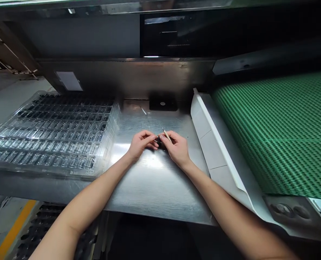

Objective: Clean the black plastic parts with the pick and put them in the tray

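Observation:
Both hands meet at the middle of a steel worktop (155,180). My left hand (141,143) is closed, its fingertips pinching a small dark part (158,141) that sits between the two hands. My right hand (176,146) is closed on a thin pale stick (165,134) that points up and to the left, its lower end hidden in the fingers and close to the dark part. The part is mostly covered by the fingers.
A clear plastic tray (54,133) with several rows of small dark parts lies at the left. A green mesh conveyor belt (279,133) runs along the right behind a white guard (217,151). A black block (163,104) stands at the back. More trays sit below left.

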